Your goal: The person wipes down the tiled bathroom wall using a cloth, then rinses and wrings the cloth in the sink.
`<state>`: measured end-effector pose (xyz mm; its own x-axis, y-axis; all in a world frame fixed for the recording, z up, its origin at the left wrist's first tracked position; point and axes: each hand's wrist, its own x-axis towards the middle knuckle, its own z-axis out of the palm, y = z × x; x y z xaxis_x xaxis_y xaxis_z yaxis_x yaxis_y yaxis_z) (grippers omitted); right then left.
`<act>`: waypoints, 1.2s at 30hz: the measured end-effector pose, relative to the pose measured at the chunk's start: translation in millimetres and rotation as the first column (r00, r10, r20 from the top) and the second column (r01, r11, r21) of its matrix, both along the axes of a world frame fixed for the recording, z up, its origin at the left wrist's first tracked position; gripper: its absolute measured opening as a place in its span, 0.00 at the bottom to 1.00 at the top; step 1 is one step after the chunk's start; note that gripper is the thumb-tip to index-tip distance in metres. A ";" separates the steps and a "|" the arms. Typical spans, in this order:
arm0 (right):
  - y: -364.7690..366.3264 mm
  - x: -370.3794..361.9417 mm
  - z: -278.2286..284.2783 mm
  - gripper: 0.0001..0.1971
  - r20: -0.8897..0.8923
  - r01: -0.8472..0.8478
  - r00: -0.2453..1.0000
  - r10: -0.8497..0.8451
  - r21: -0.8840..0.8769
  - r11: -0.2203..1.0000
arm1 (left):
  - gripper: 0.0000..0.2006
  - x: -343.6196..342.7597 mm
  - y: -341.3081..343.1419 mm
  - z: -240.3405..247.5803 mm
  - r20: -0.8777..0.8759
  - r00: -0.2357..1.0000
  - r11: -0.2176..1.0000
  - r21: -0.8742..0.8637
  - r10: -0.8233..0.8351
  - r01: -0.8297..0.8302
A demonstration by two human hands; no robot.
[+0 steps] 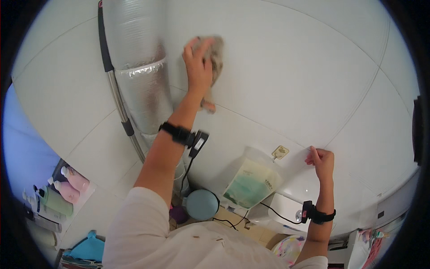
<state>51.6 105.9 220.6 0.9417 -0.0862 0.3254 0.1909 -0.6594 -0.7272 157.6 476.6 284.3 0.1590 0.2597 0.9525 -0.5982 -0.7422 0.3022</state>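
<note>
My left hand [197, 67] is raised against the white tiled wall [277, 58], fingers bent over a crumpled grey-brown cloth [217, 56] that it presses to the tiles. A loose end of the cloth hangs below, beside my wrist. The cloth is slightly blurred. Lower and to the right, my right hand [324, 163] is held close to the wall with its fingers curled in; I see nothing in it. Nearest to that hand is a small adhesive hook [280, 152] on the wall, with a white and green plastic pack [253, 183] hanging below it.
A foil-wrapped pipe [141, 85] runs down the wall left of my arm, alongside a pole with a dark grip [105, 49]. Pump bottles [56, 201] stand at the lower left, near a blue plastic item [87, 246]. Below are a round blue-grey lid [201, 204] and a white fixture [286, 210].
</note>
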 end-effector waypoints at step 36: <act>-3.0 7.1 -7.7 0.17 0.036 -0.028 0.999 0.028 -0.004 1.000 | 0.21 -13.9 -42.7 -29.5 0.016 1.000 0.889 0.457 -0.009 0.001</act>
<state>58.8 102.9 212.9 0.9314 -0.0587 0.3594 0.2353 -0.6560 -0.7172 143.7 433.8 254.8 0.1416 -0.2062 0.9682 -0.6043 -0.7927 -0.0804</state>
